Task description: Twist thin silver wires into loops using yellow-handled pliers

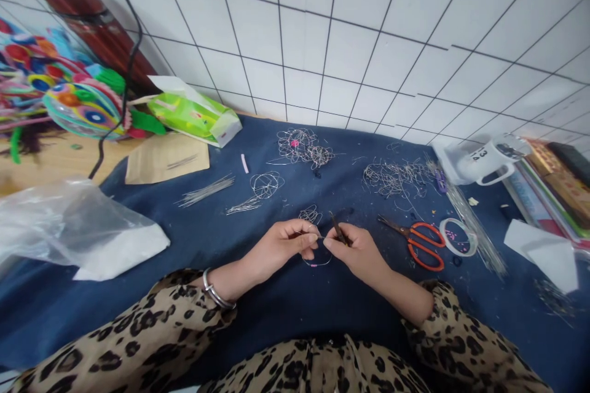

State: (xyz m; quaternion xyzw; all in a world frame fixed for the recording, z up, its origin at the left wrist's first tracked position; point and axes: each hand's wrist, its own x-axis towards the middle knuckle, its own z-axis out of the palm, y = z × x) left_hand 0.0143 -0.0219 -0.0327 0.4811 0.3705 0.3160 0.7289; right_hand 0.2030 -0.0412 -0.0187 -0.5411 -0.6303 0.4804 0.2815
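Note:
My left hand (282, 245) pinches one end of a thin wire loop (317, 263) that carries a small pink bead. My right hand (357, 247) is closed round small dark pliers (338, 230), whose tip meets the wire just beside my left fingertips. Both hands hover over a dark blue cloth (276, 313), with a small coil of bent wire (310, 215) lying just beyond them. A silver bracelet sits on my left wrist.
Orange-handled scissors (420, 244) and a tape roll (458, 237) lie to the right. Tangles and bundles of wire (396, 177) are scattered at the back. A white mug (494, 161) is far right, a plastic bag (78, 230) at left, a tiled wall behind.

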